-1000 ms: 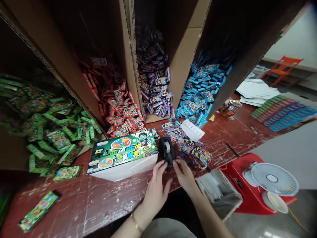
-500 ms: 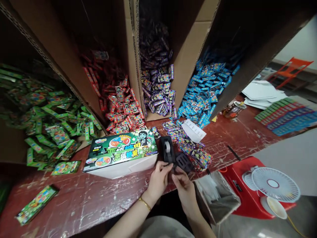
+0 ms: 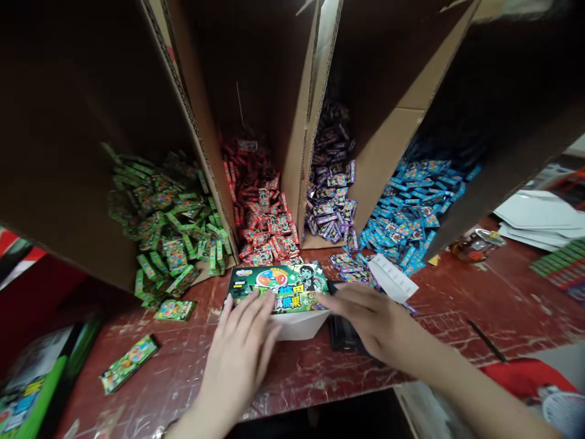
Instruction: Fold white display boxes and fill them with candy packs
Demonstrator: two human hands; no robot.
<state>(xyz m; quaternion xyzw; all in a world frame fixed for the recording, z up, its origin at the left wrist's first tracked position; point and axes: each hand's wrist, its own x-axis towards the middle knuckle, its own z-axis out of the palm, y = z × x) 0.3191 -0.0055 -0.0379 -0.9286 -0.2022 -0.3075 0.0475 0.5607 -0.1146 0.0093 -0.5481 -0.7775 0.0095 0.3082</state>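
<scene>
A green printed candy box with white sides lies on the red table. My left hand rests flat on its near left part, fingers stretched out. My right hand lies against the box's right end with fingers extended and nothing visibly gripped. A black tape dispenser sits on the table under my right hand, mostly hidden by it.
Tall cardboard bins at the back hold green packets, red packets, purple packets and blue packets. Loose green packets lie at the left. White paper, a black pen and a glass jar lie to the right.
Both hands left the tape dispenser and moved up and left onto the green box. The view has shifted left and closer to the bins.
</scene>
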